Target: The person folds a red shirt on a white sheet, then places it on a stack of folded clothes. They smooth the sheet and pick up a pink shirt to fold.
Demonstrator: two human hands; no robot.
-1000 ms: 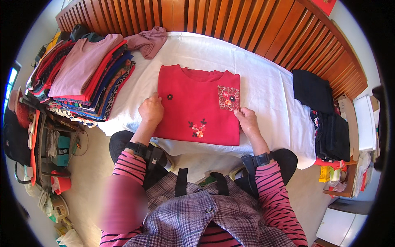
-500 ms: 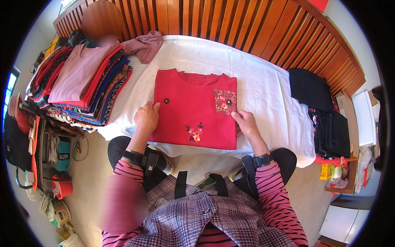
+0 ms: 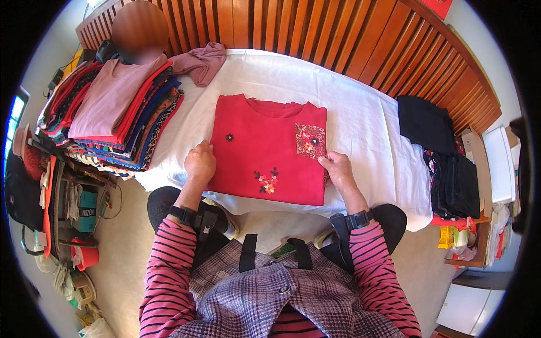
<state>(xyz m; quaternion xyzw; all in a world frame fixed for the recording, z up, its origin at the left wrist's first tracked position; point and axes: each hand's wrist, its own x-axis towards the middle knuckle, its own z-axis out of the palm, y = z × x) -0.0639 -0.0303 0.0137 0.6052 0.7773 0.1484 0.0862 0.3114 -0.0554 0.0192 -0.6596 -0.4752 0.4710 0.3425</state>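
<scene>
A folded red top (image 3: 253,146) with embroidered flowers and a patterned pocket patch lies in front of me, its neckline pointing away. My left hand (image 3: 200,163) grips the left edge with curled fingers, the thumb on top. At the right edge, just below the patch, my right hand (image 3: 337,170) pinches the cloth between thumb and fingers. The fingers of both hands are partly hidden under the fabric.
White cloth (image 3: 372,141) covers the surface. A tall stack of folded clothes (image 3: 107,107) stands at the left, beside a crumpled mauve garment (image 3: 202,63). Dark folded clothes (image 3: 425,124) lie at the right. A slatted wooden backboard (image 3: 282,25) borders the far side.
Both hands keep their hold on the red top's sides. The top's upper edge looks slightly shifted to the right; otherwise little differs.
</scene>
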